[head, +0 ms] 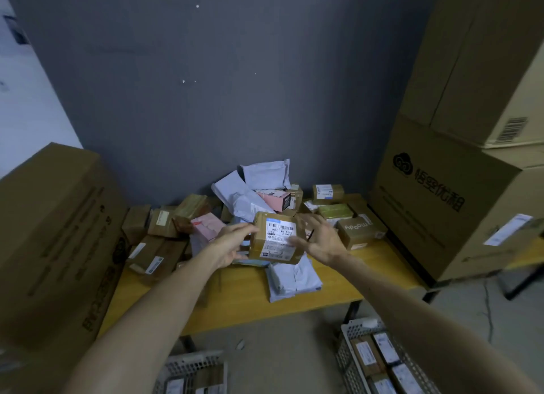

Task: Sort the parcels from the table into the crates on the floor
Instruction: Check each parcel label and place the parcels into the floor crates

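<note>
Biggest first: one carton (pixel 59 231) stands at the desk's left edge and a carton stack (pixel 441 205) at its right edge. The yellow desk (pixel 294 302) sits against a grey wall.

Two perforated crates are on the floor below the desk's front edge. The right crate (pixel 350 332) holds labelled brown boxes. The left crate (pixel 191 362) is only partly in view, with some labelled items inside.

On the desk:
- parcel pile (pixel 259 187) of white mailers and a pink box, back edge, centre
- brown boxes (pixel 153 255) along the left edge
- "moody" box (pixel 359 229) near the right edge
- white mailers (pixel 294 276) lying flat near the front edge, centre

The brown parcel (pixel 275 237) is over the desk's centre with its white barcode label facing the camera. Its lower edge meets the white mailers, and it's unclear whether it is lifted or resting.

The left hand (pixel 232 243) grips the parcel's left side, thumb on the top-left corner and fingers curled under the lower-left edge. The right hand (pixel 321 240) is at the parcel's right side with fingers spread wide and fairly straight. Its tips blur over the label's right edge, so contact can't be confirmed.
</note>
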